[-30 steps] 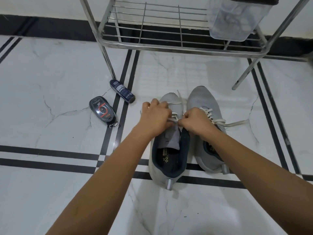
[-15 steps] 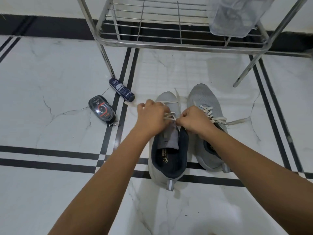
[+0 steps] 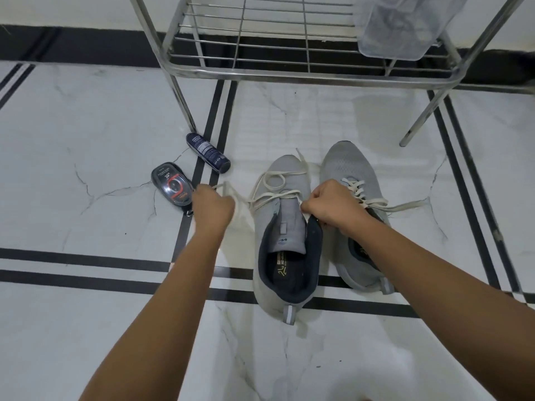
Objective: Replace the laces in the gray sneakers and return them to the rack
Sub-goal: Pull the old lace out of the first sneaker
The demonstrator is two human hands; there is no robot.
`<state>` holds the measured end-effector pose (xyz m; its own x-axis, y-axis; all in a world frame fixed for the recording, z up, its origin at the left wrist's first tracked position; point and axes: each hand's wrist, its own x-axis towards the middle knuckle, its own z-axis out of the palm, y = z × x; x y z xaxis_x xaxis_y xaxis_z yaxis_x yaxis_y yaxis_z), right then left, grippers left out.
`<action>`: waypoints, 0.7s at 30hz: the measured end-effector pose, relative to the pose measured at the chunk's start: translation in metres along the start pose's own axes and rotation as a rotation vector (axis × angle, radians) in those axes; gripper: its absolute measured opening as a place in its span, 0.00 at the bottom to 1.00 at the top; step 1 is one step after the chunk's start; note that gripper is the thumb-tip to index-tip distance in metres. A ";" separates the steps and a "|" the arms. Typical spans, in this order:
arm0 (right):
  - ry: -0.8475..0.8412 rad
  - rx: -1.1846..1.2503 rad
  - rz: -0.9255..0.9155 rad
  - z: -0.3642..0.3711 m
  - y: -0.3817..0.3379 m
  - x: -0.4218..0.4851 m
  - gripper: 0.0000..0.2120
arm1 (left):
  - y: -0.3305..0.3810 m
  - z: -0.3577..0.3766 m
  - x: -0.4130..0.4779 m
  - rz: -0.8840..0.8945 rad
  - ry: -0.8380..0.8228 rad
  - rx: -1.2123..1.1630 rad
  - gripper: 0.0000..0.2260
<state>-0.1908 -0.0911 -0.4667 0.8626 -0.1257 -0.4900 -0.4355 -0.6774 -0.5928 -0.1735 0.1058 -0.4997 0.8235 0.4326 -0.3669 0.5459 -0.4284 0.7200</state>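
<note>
On the white floor in front of the rack, two gray shoes sit side by side. The left hand grips the lace and has just pulled it out left. The right hand pinches it by the tongue. So lacing is not done yet. The writing on the insole is too blurry to read.

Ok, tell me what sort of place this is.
Probably a home hallway or entryway: a metal rack stands on a tiled floor by the wall, with sneakers and shoe polish beside it.
</note>
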 end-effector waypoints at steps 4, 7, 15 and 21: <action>-0.020 -0.123 -0.017 0.002 -0.005 0.000 0.08 | 0.016 0.017 -0.011 0.318 -0.203 0.272 0.18; -0.019 -0.247 -0.073 0.008 -0.011 0.002 0.04 | 0.024 0.027 -0.012 0.471 -0.307 0.580 0.12; 0.071 0.065 -0.041 -0.002 -0.011 0.001 0.07 | 0.052 0.017 -0.036 0.581 -0.452 0.346 0.08; 0.174 0.124 -0.094 -0.017 -0.011 0.006 0.10 | 0.071 0.002 -0.025 0.520 -0.753 0.358 0.06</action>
<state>-0.1763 -0.0969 -0.4527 0.9277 -0.1967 -0.3173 -0.3699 -0.5992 -0.7100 -0.1544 0.0628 -0.4406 0.7895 -0.4435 -0.4242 -0.0002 -0.6914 0.7225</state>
